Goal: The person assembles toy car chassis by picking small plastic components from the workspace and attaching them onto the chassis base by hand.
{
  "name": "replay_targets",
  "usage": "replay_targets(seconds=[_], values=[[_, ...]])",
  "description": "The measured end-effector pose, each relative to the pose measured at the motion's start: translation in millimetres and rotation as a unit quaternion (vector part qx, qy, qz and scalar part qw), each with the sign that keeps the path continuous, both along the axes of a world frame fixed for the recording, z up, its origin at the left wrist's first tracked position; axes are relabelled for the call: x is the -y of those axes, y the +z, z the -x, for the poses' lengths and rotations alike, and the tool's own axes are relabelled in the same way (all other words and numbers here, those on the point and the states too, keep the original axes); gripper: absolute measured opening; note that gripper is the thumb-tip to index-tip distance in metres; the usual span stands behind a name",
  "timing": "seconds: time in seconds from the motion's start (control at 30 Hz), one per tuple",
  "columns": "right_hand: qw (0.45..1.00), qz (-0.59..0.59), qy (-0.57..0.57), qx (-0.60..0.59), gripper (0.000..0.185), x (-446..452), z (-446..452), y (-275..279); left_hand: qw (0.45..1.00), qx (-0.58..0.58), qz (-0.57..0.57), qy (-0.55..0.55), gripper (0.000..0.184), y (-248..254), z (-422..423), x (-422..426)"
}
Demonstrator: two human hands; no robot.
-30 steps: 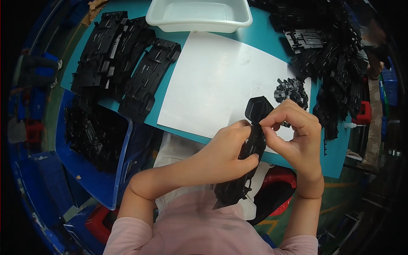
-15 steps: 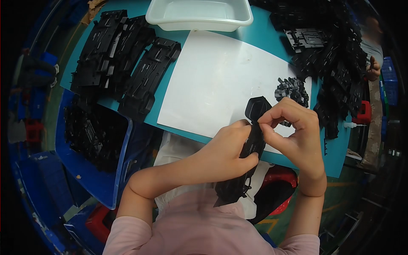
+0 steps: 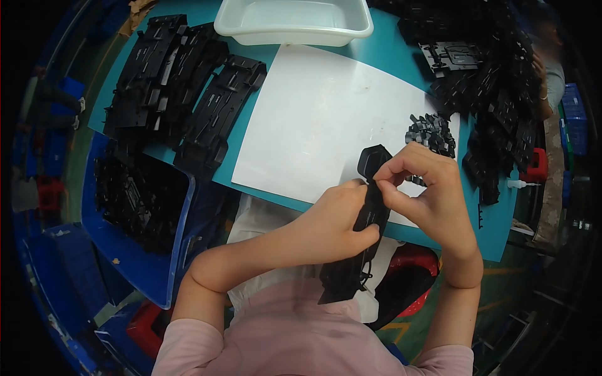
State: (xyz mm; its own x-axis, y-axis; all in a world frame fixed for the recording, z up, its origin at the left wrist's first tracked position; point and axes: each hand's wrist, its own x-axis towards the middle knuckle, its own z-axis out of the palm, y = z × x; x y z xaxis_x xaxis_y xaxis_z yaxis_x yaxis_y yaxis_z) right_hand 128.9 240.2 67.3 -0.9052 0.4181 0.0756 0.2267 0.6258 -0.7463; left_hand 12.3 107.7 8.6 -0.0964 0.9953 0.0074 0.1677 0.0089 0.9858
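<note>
A long black molded plastic part (image 3: 347, 276) slants from my lap up over the table's front edge. Wrapped round its middle is my left hand (image 3: 345, 219), closed, thumb on the near side. At the part's upper right edge, my right hand (image 3: 426, 194) is closed in a pinch of thumb and forefinger; whatever sits between those fingertips is hidden. Just beyond the right hand lies a pile of small black plastic pieces (image 3: 431, 133) on a white sheet (image 3: 313, 125).
Similar black parts (image 3: 216, 113) lie at the table's left, and a large heap (image 3: 495, 94) covers the right. A white tub (image 3: 295, 34) stands at the back. Left of me, a blue bin (image 3: 179, 250) holds more black parts. Another person's arm (image 3: 552, 91) shows far right.
The held part and my right hand have shifted slightly left, with the part's top end tilted a little. Both grips stay the same. The other person's arm at far right has moved.
</note>
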Motion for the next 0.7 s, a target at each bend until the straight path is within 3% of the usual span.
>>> replay_targets(seconds=[0.07,0.1,0.17,0.3,0.4,0.6,0.7], values=[[0.998,0.063,-0.021,-0.010,0.014,-1,-2,-3,0.968,0.197,0.138,-0.064,0.032,1,5,0],[0.991,0.126,-0.040,-0.019,0.015,-2,-3,-4,0.969,0.197,0.138,-0.064,0.032,3,7,0],[0.992,0.118,-0.040,-0.031,0.016,-6,-9,-9,0.924,0.327,0.176,-0.088,0.031,9,12,1],[0.998,0.051,0.007,-0.041,0.017,-9,-12,-9,0.927,0.312,0.184,-0.095,0.032,5,9,0],[0.999,0.018,-0.010,-0.047,0.014,-1,-9,-8,0.950,0.292,0.103,-0.046,0.017,-4,-1,-1],[0.998,-0.001,-0.016,-0.062,0.010,3,-9,-15,0.972,0.224,0.068,-0.023,0.019,-9,-4,0],[0.998,-0.015,-0.011,-0.065,0.010,4,-10,-19,0.975,0.155,0.141,-0.077,0.033,0,2,-1]])
